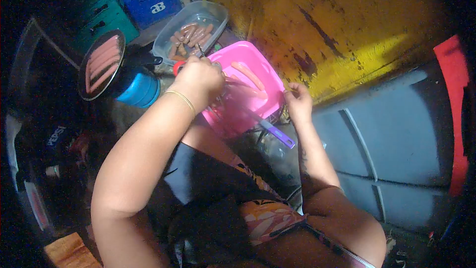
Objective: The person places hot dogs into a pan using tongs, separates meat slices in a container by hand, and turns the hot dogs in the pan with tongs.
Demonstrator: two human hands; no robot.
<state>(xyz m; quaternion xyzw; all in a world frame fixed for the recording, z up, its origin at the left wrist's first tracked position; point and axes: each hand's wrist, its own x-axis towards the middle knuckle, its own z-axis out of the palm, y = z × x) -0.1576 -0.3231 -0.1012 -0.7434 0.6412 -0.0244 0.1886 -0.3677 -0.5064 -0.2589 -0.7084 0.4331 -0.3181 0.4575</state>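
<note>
Long pink sausages (248, 75) are lying in a squarish bright-pink plastic tub (243, 49) — right hand (299, 101) pinching its rim, left hand (202, 77) gripping a red-and-metal tool (178, 67) (mostly hidden). Beyond, a clear plastic box (210, 14) is holding more sausages (199, 35).

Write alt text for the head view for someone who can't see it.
A person's left hand grips a mostly hidden tool over the edge of a pink basin of sausages, the right hand at its rim. A purple handle juts over the basin's near side. Beyond, a clear container and a dark pan hold more.
</note>
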